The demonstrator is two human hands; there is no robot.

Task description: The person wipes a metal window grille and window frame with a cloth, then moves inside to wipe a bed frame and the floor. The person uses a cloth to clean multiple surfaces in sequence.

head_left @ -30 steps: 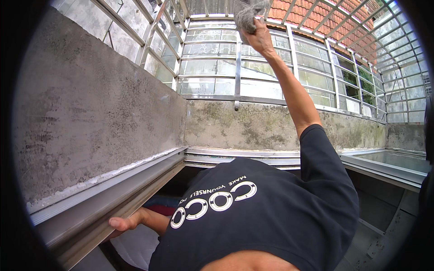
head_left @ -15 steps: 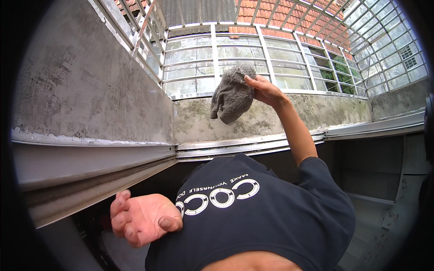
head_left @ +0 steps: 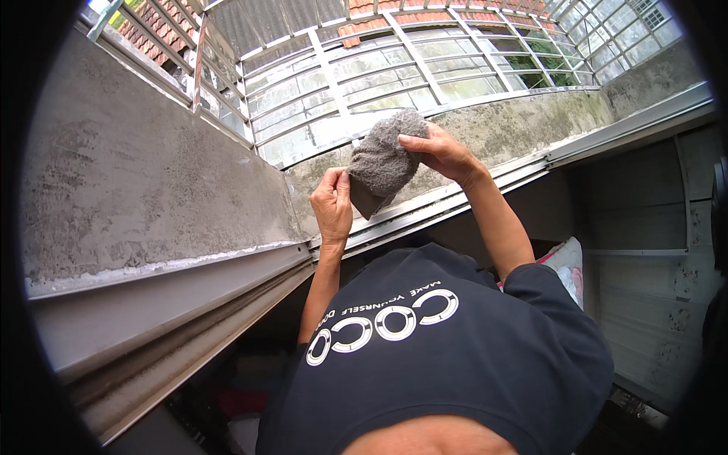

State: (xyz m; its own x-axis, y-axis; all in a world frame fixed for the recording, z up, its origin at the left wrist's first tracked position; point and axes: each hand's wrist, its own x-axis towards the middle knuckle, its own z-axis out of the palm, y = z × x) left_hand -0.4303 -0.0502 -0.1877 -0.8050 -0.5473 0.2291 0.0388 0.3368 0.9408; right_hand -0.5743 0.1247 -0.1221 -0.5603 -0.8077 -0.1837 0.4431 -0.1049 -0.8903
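Note:
A grey, fluffy cloth (head_left: 388,158) is held up in front of me, above the window track. My right hand (head_left: 444,154) grips its upper right side, thumb on the near face and the other fingers behind it. At the cloth's lower left edge, my left hand (head_left: 334,199) pinches a bit of it between thumb and fingertips. The cloth hangs bunched between both hands, and its lower end comes to a flatter, darker corner. Fingers behind the cloth are hidden.
Below the cloth runs a metal sliding-window track (head_left: 447,203). A stained concrete wall (head_left: 152,174) stands at left, and a low mossy ledge (head_left: 523,121) lies beyond the track. Metal security bars (head_left: 409,57) enclose the far side. A pale patterned bundle (head_left: 565,262) shows at right.
My left hand has risen from the lower left, where it was empty with the palm up, and now pinches the cloth's edge. The right hand still holds the cloth; the view has tilted.

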